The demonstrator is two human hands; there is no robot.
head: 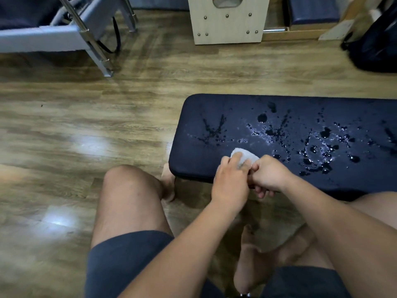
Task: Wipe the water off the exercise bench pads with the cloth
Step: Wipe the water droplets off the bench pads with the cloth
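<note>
A dark navy bench pad [204, 168] lies low in front of me, running off to the right. Water drops and streaks [318, 145] cover its middle and right part. A small light grey cloth [245, 155] sits bunched at the pad's near edge. My left hand [231, 181] grips the cloth from the left, fingers curled over it. My right hand [268, 175] is curled beside it and pinches the cloth's near end; most of the cloth is hidden under both hands.
Wooden floor all around. My bare knees flank the hands. A grey metal equipment frame [64, 35] stands at the far left, a pale wooden box [227, 22] at the far centre, a black bag [376, 44] at the far right.
</note>
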